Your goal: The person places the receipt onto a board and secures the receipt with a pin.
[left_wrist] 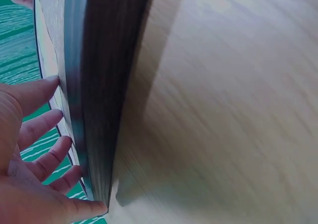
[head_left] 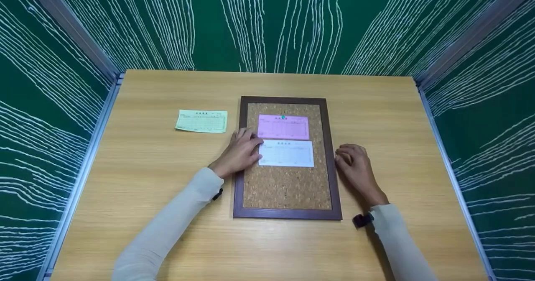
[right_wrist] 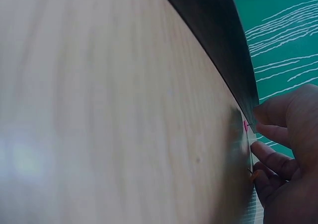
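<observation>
A cork board in a dark brown frame lies on the table. Pinned to it by a green push pin is a pink slip, with a white slip just below. My left hand reaches over the left frame bar, its spread fingertips at the white slip's left edge. Beside the right frame bar is my right hand, fingers loosely bent. The right wrist view shows a pink push pin close by the thumb and index fingertips, and a small orange piece by the lower fingers.
A green slip lies on the wooden table left of the board. Green panels with wavy white lines stand at the back and both sides, joined by metal posts.
</observation>
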The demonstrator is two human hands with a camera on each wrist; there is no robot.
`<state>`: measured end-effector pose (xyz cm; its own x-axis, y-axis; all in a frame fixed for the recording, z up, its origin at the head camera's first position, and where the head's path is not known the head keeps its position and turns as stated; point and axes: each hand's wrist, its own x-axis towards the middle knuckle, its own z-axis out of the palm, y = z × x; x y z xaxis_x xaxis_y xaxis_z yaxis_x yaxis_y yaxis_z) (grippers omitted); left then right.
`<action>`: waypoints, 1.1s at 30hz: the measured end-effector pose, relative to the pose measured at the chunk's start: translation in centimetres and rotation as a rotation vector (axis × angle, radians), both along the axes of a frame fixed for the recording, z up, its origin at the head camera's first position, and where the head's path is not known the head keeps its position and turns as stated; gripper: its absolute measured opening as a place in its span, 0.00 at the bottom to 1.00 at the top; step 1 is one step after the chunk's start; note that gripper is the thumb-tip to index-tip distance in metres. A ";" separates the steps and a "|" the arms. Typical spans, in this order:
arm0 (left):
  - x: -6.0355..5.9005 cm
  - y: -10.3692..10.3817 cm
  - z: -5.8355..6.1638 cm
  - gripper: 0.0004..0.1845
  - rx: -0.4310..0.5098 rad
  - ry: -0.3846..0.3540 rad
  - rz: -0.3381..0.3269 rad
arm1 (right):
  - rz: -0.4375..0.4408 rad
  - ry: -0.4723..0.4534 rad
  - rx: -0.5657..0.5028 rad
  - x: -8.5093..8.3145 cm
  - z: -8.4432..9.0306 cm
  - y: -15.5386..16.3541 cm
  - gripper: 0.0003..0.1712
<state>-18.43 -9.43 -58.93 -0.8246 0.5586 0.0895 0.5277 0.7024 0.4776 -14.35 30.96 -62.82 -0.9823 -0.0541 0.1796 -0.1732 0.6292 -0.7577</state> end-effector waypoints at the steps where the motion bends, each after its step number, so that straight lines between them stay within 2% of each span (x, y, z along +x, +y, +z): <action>1: 0.0 -0.1 -0.1 0.21 0.009 -0.008 -0.005 | -0.001 -0.004 0.000 0.0 0.0 0.0 0.12; 5: 0.2 -0.5 -0.2 0.25 0.025 -0.047 -0.014 | 0.006 -0.014 -0.004 0.0 0.0 0.2 0.12; 12: 0.7 -1.2 -0.5 0.33 0.037 -0.189 0.016 | 0.008 -0.038 -0.012 0.1 0.0 0.4 0.13; 15: 0.8 -1.4 -0.8 0.36 0.051 -0.221 0.025 | 0.011 -0.037 -0.018 0.0 -0.1 0.5 0.13; 22: 1.1 -1.8 -1.4 0.38 0.087 -0.237 0.054 | 0.038 -0.029 -0.028 0.0 -0.3 0.8 0.13; 33: 1.1 -2.0 -2.2 0.40 0.076 -0.186 0.036 | 0.067 0.014 -0.025 -0.1 -0.7 1.4 0.12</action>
<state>-17.37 -11.45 -61.09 -0.8504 0.5256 -0.0253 0.4003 0.6775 0.6170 -14.43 32.36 -63.55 -0.9739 -0.1148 0.1956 -0.2251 0.5966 -0.7703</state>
